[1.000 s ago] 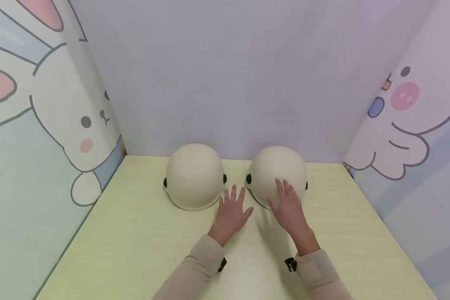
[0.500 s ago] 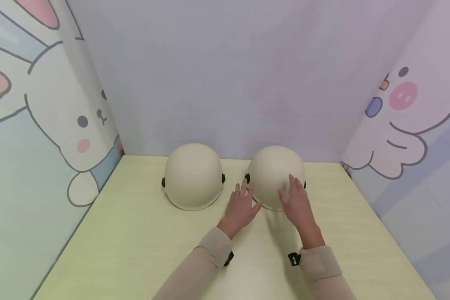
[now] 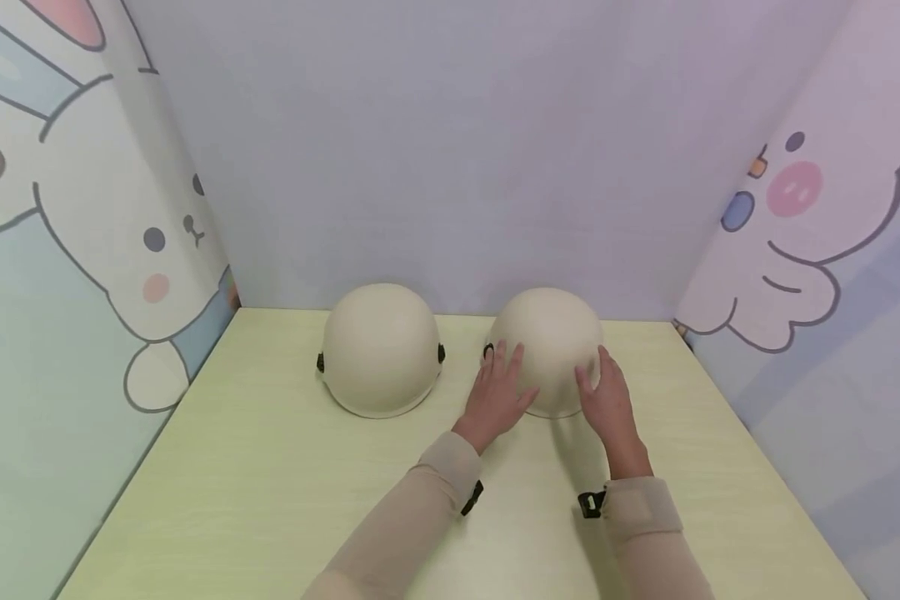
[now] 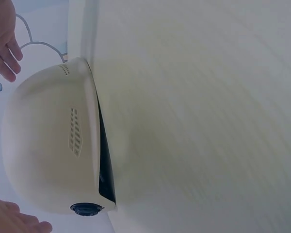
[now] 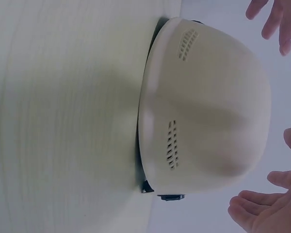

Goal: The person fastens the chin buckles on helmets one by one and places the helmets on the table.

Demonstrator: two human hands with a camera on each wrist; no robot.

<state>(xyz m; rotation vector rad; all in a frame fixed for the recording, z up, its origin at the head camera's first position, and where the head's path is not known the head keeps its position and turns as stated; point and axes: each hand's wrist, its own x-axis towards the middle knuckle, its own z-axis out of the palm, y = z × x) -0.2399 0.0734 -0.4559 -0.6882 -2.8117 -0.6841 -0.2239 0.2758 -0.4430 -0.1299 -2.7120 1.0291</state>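
Note:
Two cream helmets rest dome-up at the back of the table. My left hand (image 3: 497, 395), fingers spread, is at the near left side of the right helmet (image 3: 547, 333), overlapping its black side knob. On that helmet's right side my right hand (image 3: 607, 402) is raised with its fingers extended and thumb apart. The left wrist view shows the helmet's vent slots (image 4: 75, 132) and a black knob (image 4: 86, 209), with fingers at the left edge. In the right wrist view, both hands flank the helmet dome (image 5: 213, 102) with a gap showing.
The left helmet (image 3: 381, 350) stands a short way to the left, with black knobs on both sides. A pale yellow-green table (image 3: 255, 483) lies beneath. A grey-lilac cloth wall (image 3: 450, 167) rises right behind the helmets, and cartoon-printed walls (image 3: 105, 250) flank the table.
Both hands have moved right. My left hand went from between the helmets to the right helmet's left side, and my right hand from its front to its right side. The helmets stay put.

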